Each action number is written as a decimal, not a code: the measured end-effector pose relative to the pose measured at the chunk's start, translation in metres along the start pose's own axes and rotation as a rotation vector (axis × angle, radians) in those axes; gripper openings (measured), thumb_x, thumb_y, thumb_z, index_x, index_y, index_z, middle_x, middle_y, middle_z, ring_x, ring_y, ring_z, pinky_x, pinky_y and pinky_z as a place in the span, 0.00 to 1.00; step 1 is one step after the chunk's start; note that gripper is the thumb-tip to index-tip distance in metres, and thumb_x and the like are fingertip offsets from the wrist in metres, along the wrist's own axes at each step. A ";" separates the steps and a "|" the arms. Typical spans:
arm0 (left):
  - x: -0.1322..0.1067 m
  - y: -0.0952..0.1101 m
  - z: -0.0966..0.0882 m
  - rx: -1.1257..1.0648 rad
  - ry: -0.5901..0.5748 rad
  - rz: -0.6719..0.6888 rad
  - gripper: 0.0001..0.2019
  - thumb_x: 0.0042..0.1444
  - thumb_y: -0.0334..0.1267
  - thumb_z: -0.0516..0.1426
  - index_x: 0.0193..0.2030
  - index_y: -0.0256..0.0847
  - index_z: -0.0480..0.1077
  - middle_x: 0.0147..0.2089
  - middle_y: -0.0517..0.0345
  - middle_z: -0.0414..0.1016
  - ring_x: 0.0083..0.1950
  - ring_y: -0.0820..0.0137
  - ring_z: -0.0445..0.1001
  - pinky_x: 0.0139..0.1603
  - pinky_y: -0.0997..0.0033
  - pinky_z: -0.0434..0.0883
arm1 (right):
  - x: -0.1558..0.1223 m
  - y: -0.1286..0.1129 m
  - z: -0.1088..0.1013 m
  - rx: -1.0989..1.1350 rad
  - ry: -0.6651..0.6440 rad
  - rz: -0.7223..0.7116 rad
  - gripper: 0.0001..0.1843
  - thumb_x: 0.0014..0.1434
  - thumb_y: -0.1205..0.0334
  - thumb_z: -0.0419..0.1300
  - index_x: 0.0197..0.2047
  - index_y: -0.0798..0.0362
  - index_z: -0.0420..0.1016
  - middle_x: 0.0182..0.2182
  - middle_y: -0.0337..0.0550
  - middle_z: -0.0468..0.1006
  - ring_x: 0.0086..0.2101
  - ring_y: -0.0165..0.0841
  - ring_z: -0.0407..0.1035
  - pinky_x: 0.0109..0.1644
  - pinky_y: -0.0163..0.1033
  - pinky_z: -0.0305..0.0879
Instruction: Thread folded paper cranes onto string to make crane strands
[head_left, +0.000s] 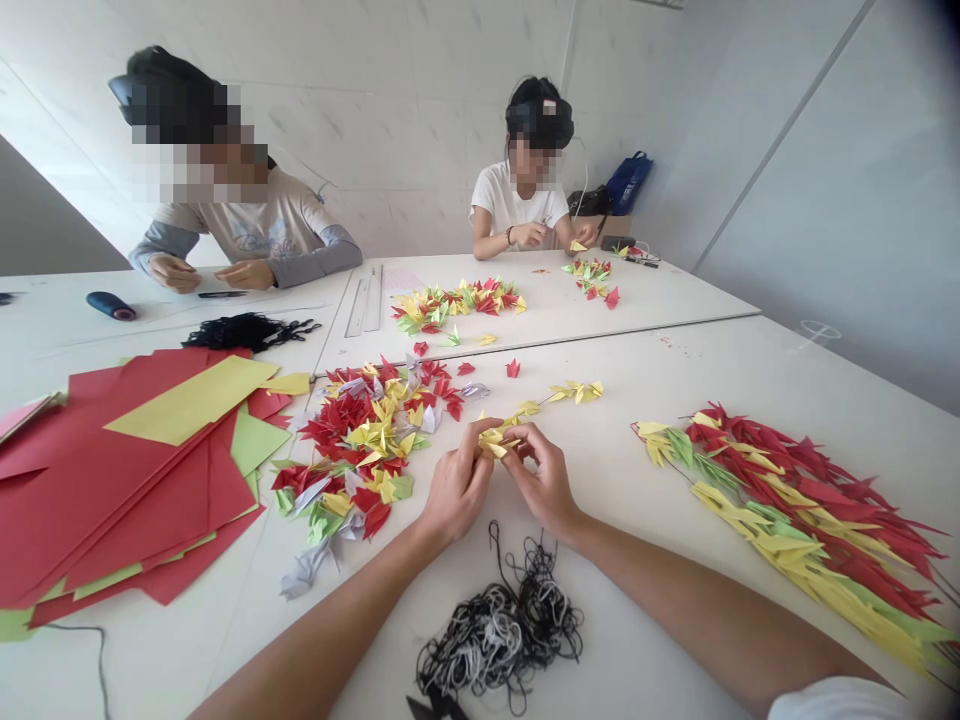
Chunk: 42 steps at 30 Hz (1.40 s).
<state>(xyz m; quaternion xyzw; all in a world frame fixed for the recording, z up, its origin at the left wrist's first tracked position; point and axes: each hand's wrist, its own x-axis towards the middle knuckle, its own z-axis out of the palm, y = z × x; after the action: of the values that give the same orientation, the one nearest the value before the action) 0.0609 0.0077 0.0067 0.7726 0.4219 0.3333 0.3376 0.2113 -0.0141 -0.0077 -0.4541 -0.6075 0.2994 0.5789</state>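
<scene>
My left hand [459, 487] and my right hand [546, 482] meet over the middle of the table. Both are closed, their fingertips pinching a small yellow paper crane [492, 445] between them. A short row of yellow paper cranes [577, 391] trails away just beyond my fingers. Left of my hands lies a loose pile of red, yellow, green and pale lilac paper cranes [379, 432]. A tangle of black and grey cord [499, 632] rests between my forearms. Any thread within my grip is too fine to make out.
Strung paper cranes [795, 510] lie at right. Red, yellow and green paper sheets [150, 480] cover the left, near black cord [251, 332]. Across the table, two people [247, 225] work with their hands, near more cranes [457, 305] and clear rulers [365, 303].
</scene>
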 end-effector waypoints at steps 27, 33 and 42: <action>0.007 -0.017 -0.003 0.481 0.145 0.271 0.08 0.67 0.35 0.51 0.46 0.43 0.72 0.42 0.52 0.72 0.43 0.64 0.70 0.45 0.65 0.64 | -0.007 0.001 -0.001 0.189 0.265 -0.091 0.08 0.73 0.57 0.46 0.42 0.48 0.62 0.38 0.43 0.77 0.29 0.31 0.71 0.36 0.42 0.69; 0.014 -0.027 -0.007 0.410 0.116 0.015 0.10 0.61 0.33 0.53 0.45 0.44 0.73 0.26 0.64 0.69 0.27 0.71 0.66 0.32 0.73 0.60 | -0.019 -0.001 0.000 0.208 0.137 -0.204 0.07 0.74 0.57 0.43 0.42 0.46 0.58 0.31 0.40 0.78 0.29 0.33 0.74 0.37 0.44 0.72; 0.016 -0.033 -0.007 0.263 0.119 0.006 0.17 0.51 0.23 0.48 0.40 0.43 0.73 0.37 0.59 0.75 0.35 0.70 0.71 0.33 0.73 0.62 | -0.023 -0.002 -0.005 -0.018 -0.363 -0.522 0.09 0.71 0.58 0.43 0.42 0.45 0.63 0.36 0.45 0.82 0.34 0.35 0.76 0.40 0.45 0.74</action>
<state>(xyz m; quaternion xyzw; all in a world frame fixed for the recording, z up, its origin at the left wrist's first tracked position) 0.0475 0.0374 -0.0124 0.7903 0.4789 0.3213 0.2069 0.2138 -0.0362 -0.0152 -0.2270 -0.7996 0.2114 0.5142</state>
